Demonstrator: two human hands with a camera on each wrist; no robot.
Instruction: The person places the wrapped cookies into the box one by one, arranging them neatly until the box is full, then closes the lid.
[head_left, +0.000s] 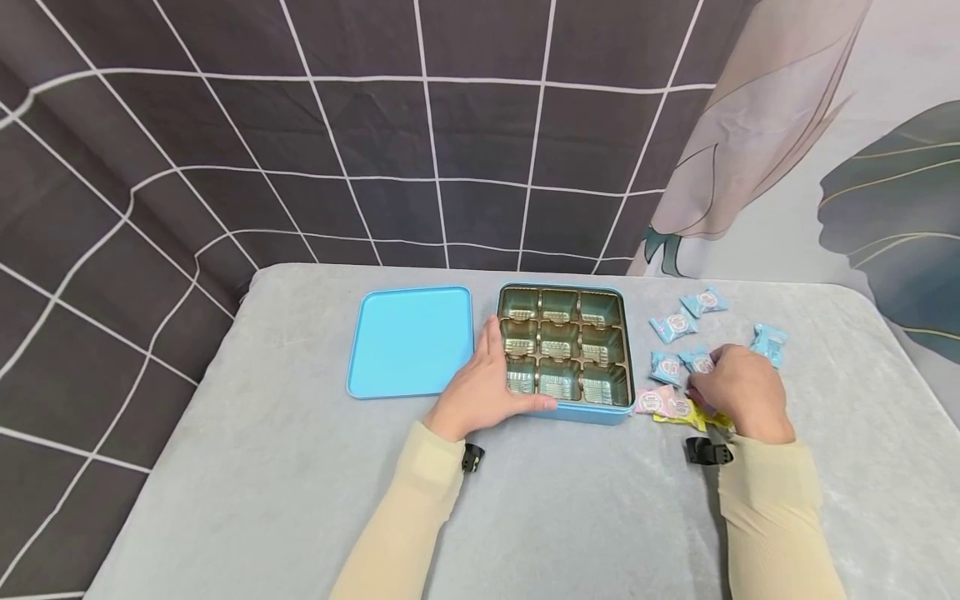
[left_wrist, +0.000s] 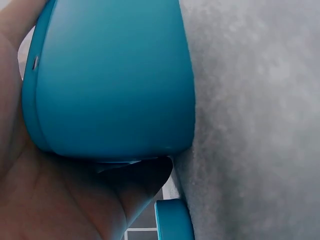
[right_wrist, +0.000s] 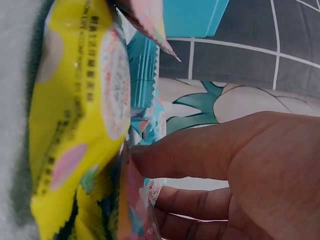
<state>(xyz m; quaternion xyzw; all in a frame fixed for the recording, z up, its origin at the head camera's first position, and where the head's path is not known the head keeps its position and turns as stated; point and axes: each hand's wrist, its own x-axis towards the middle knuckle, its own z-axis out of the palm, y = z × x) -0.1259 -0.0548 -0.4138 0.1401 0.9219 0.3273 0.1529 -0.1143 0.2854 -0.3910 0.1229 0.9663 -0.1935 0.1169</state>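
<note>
My left hand (head_left: 480,390) rests on the near left corner of a blue tin (head_left: 592,414), its thumb along the front edge and its straight fingers against the left side. A gold plastic tray with several square compartments (head_left: 559,341) lines the tin. To the right, my right hand (head_left: 741,390) pinches a pink-wrapped candy (right_wrist: 134,202) between thumb and fingers, low among the other candies. A yellow-wrapped candy (right_wrist: 75,100) lies right beside it. Several blue-wrapped candies (head_left: 673,325) and another pink-wrapped candy (head_left: 654,401) are spread around the right hand.
The blue lid (head_left: 411,342) lies flat on the grey cloth-covered table (head_left: 300,492), left of the tin. Behind the table hang a dark checked curtain (head_left: 480,125) and a flowered one (head_left: 780,167). Black wrist cameras (head_left: 708,452) sit on both wrists.
</note>
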